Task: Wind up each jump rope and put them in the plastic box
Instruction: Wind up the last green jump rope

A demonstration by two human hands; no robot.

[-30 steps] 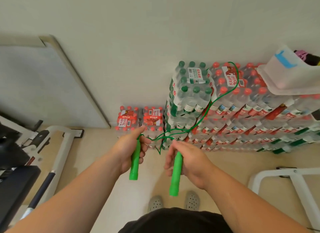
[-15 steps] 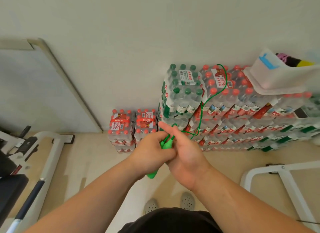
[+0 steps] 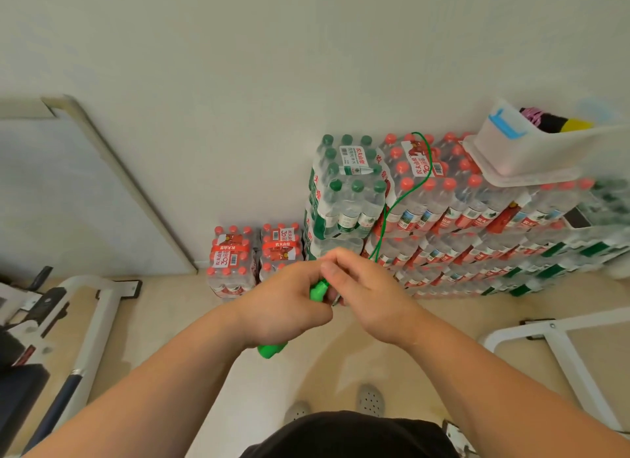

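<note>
In front of the stack of bottled-water packs [image 3: 443, 218], your left hand [image 3: 286, 307] wraps its fingers around the handles of the green jump rope [image 3: 318, 289]. Your right hand [image 3: 368, 294], touching the left, curls its fingers at the handle tops. The cord [image 3: 385, 218] climbs and loops over the stack, left of the plastic box [image 3: 531, 154] sitting on top of the stack.

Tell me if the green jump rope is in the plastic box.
Out: left hand grips the jump rope handle; cord drapes over bottle packs beside the plastic box.
</note>
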